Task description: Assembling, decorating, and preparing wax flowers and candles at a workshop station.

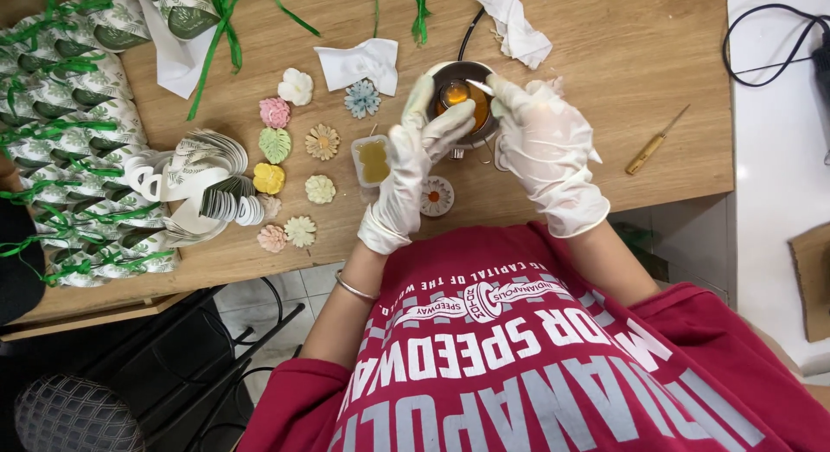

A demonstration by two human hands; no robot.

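Note:
Both my hands wear white gloves over a wooden table [605,63]. My left hand [413,162] grips the rim of a small metal pot [458,102] holding amber liquid. My right hand [545,149] holds a thin stick [478,87] whose tip dips into the pot. Just left of the pot sits a small clear mould [373,160] filled with yellowish wax. A round white daisy piece [437,195] with an orange centre lies below my left hand.
Several flower-shaped wax pieces [298,141] in pastel colours lie left of the mould. Leaf-print gift bags with green ribbons [73,132] crowd the left side. White tissues [359,63] lie at the back, a wooden-handled awl [653,145] on the right, a black cable [769,45] beyond.

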